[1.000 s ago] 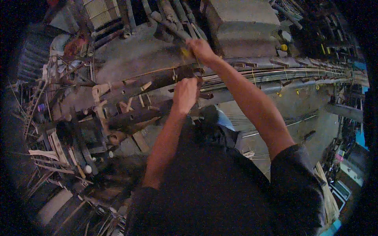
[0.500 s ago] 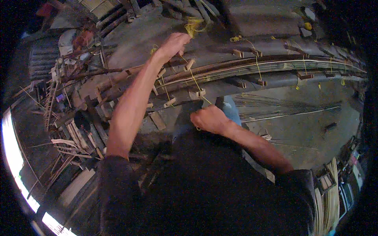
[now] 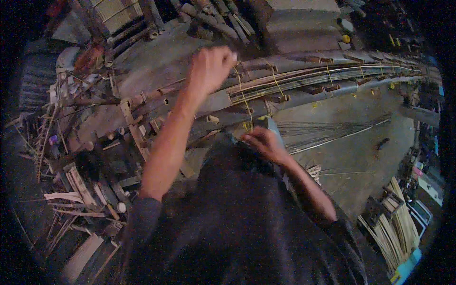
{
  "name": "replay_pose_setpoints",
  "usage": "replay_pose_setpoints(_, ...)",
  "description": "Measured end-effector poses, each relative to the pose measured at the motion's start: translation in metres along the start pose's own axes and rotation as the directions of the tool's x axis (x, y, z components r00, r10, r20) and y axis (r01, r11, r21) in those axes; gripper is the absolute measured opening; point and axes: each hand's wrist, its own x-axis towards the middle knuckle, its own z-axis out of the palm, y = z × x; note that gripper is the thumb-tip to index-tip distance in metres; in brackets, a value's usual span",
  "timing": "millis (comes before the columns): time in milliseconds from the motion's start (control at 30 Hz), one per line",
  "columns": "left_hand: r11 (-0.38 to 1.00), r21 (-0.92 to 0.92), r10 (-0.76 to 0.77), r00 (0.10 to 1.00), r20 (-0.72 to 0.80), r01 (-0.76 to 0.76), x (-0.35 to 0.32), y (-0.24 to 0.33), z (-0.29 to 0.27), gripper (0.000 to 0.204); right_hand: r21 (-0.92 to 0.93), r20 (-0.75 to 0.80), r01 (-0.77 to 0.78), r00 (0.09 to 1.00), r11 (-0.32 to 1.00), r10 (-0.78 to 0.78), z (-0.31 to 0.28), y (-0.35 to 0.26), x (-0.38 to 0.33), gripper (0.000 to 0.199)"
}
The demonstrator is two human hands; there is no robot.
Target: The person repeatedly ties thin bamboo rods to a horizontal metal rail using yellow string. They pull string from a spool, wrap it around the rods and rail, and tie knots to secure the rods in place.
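Note:
Far out, my left hand (image 3: 213,66) is closed in a fist at the far end of a yellow cord (image 3: 243,97). My right hand (image 3: 264,144), nearer my body, has its fingers curled together at the cord's near end. Between the hands, the cord crosses over a long bundle of thin strips (image 3: 304,78). The bundle lies lengthwise between two long grey poles (image 3: 304,99), which have short wooden pegs (image 3: 285,98) standing out. More yellow ties (image 3: 331,76) cross the bundle toward the right.
Loose thin rods (image 3: 332,130) lie on the floor to the right. Scrap wood and split pieces (image 3: 80,185) are piled at the left. Pale slats (image 3: 387,232) are stacked at lower right. Cut bamboo or wood lengths (image 3: 213,23) lie beyond the poles.
The view has shifted along the bundle. My left hand has come back slightly, and the loose yellow tangle beyond it no longer shows. My right hand stays near the cord's near end.

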Motion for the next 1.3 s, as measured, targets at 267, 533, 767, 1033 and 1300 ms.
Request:
replay_pose_setpoints(267,0.970,0.209,0.162,0.971,-0.176,-0.124,-0.070,-0.008,0.074,0.020,-0.570,0.419,0.712,0.681,0.410,-0.601,-0.069,-0.223,0.180,0.018)
replay_pose_setpoints(533,0.992,-0.129,-0.029,0.965,-0.260,-0.004,-0.049,-0.022,0.101,0.024,-0.648,-0.389,-0.080,0.890,0.757,-0.238,-0.051,-0.042,0.222,0.032)
replay_pose_setpoints(767,0.992,-0.128,-0.044,0.957,-0.288,0.007,-0.081,0.001,0.065,0.022,-0.003,0.341,0.442,0.844,0.897,-0.415,-0.034,-0.087,0.043,0.016)
replay_pose_setpoints(1033,0.797,-0.580,-0.245,0.968,-0.055,0.169,0.003,0.030,0.005,0.029,-0.268,0.549,0.458,0.795,0.847,-0.257,0.032,-0.011,0.016,0.017)
replay_pose_setpoints(1300,0.775,-0.584,-0.290,0.957,0.011,0.242,0.101,-0.088,0.041,0.031,-0.106,0.201,0.491,0.862,0.865,-0.465,-0.011,-0.010,0.004,0.036)
